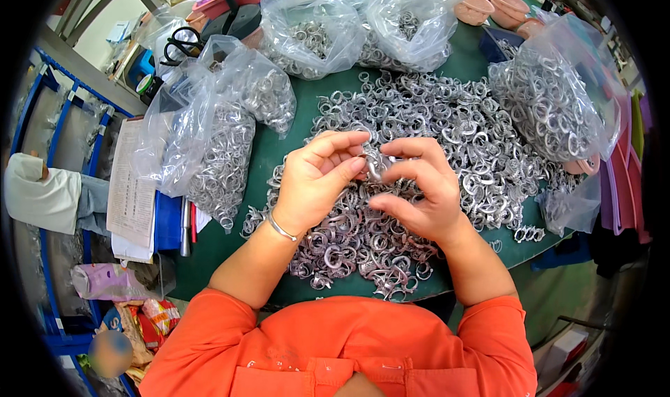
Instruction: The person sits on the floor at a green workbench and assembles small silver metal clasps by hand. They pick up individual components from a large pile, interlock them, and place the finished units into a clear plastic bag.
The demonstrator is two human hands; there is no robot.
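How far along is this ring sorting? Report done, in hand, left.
Done, apparently: clear plastic bags already filled with silver metal rings. In hand: both hands, left hand and right hand, pinch one small silver ring. Left: a large loose ring pile on the green table.

- A heap of metal rings [447, 139] lies mid-surface [279, 153], under both hands
- Left hand [314, 181] and right hand [419, 188] meet above the heap, fingers [349, 165] touching one ring [375, 163]
- Bags of rings: left [216, 139], behind [349, 27], right [551, 97]
- Scissors [183, 45] behind the left bag
- Papers [130, 188] at the surface's left edge
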